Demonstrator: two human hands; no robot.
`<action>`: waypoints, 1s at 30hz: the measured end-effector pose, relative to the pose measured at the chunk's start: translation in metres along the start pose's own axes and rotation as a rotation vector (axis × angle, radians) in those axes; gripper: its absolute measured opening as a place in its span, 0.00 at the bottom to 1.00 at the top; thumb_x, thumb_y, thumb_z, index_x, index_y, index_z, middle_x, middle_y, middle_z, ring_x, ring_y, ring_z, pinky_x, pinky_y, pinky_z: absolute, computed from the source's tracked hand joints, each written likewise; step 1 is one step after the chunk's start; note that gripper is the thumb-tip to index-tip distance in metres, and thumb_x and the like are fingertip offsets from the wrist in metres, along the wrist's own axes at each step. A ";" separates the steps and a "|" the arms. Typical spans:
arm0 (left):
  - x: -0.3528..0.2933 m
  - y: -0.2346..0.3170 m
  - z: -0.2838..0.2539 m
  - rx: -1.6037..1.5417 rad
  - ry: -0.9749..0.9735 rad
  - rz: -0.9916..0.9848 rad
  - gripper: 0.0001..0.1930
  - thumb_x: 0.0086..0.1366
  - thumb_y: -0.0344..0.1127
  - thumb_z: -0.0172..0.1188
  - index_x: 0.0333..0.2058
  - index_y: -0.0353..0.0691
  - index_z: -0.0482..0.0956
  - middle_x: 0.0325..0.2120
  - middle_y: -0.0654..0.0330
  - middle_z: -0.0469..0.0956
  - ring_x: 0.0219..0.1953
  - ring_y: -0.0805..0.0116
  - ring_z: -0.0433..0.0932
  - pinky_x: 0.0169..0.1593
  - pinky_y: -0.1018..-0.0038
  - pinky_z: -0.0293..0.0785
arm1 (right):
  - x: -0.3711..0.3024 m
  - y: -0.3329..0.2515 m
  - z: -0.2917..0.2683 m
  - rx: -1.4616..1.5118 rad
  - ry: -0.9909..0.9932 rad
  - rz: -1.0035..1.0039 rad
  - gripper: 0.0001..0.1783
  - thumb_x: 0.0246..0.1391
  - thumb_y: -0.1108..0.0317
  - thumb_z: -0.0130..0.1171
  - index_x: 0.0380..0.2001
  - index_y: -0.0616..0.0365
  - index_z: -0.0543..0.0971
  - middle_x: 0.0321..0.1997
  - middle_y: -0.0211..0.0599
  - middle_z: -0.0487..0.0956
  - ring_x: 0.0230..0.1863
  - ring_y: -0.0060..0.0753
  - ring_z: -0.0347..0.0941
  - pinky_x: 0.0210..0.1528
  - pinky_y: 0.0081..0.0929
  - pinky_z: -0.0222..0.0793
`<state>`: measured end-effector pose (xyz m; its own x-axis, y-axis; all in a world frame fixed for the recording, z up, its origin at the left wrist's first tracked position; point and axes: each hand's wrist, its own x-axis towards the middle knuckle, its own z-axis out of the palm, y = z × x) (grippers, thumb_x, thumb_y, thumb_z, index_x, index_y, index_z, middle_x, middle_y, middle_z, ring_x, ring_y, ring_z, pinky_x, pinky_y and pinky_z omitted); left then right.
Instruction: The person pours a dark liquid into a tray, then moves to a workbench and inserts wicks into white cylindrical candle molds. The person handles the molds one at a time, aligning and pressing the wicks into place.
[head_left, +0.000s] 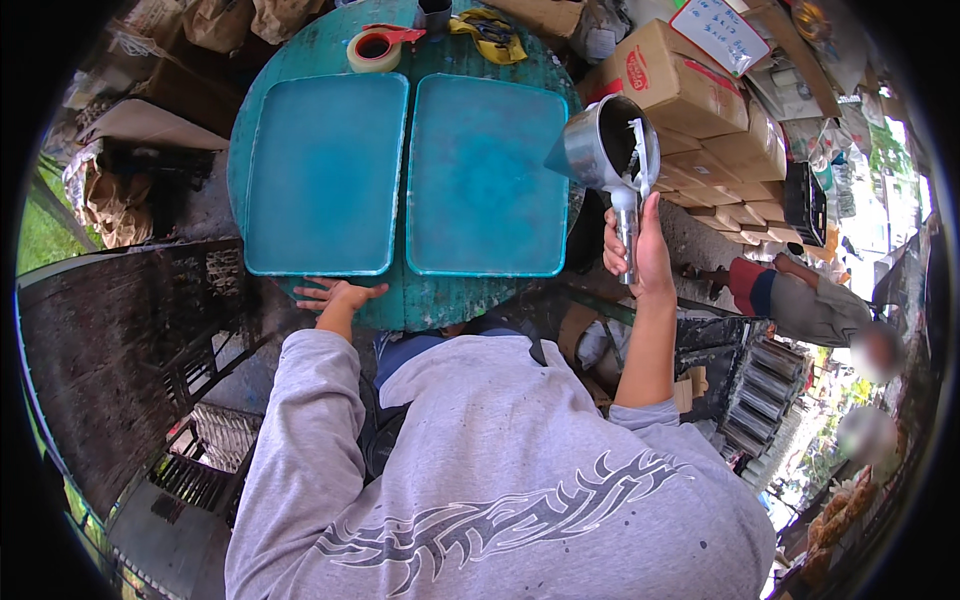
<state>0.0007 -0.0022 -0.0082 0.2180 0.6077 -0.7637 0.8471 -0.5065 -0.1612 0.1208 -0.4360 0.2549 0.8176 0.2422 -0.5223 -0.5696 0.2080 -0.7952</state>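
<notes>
Two shallow turquoise trays lie side by side on a round green table: the left tray (pixel 325 170) and the right tray (pixel 488 170). A smooth blue-green surface fills each within its rim. My right hand (pixel 648 245) is wrapped around the handle of a metal dispensing funnel (pixel 590 145), held up at the right tray's right side. Its cone tapers leftward, its wide mouth shows a dark inside, and white material streaks the rim and handle top. My left hand (pixel 338 296), fingers spread, rests at the table's near edge, just below the left tray.
On the far side of the table (pixel 425 310) are a tape roll on a red dispenser (pixel 375 48), a dark cup (pixel 433 14) and a yellow-and-black packet (pixel 490 38). Stacked cardboard boxes (pixel 660 85) stand at the right. Beyond them is another person (pixel 800 300). A dark board (pixel 110 340) stands left.
</notes>
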 end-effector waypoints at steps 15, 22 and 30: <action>-0.007 0.001 -0.005 0.000 -0.014 -0.044 0.95 0.35 0.76 0.82 0.72 0.26 0.13 0.75 0.30 0.12 0.73 0.20 0.07 0.74 0.29 0.20 | 0.001 -0.002 -0.002 0.038 0.012 -0.019 0.44 0.68 0.21 0.33 0.38 0.55 0.74 0.15 0.23 0.66 0.10 0.17 0.61 0.16 0.17 0.60; 0.005 -0.001 -0.001 -0.007 -0.034 -0.056 0.99 0.28 0.75 0.84 0.72 0.33 0.09 0.74 0.34 0.06 0.76 0.27 0.08 0.74 0.27 0.38 | 0.000 0.007 0.006 0.036 -0.001 -0.033 0.43 0.69 0.21 0.33 0.38 0.54 0.74 0.15 0.24 0.66 0.10 0.19 0.60 0.16 0.18 0.61; 0.000 0.002 -0.008 0.072 -0.081 -0.035 0.97 0.31 0.77 0.82 0.72 0.30 0.10 0.74 0.30 0.08 0.75 0.28 0.06 0.72 0.22 0.33 | 0.000 0.017 0.018 0.045 0.014 -0.029 0.42 0.70 0.22 0.35 0.36 0.55 0.74 0.16 0.24 0.67 0.10 0.18 0.61 0.15 0.17 0.61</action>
<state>0.0065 0.0022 -0.0036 0.1462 0.5760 -0.8043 0.8160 -0.5299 -0.2311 0.1096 -0.4154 0.2475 0.8349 0.2219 -0.5038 -0.5484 0.2569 -0.7958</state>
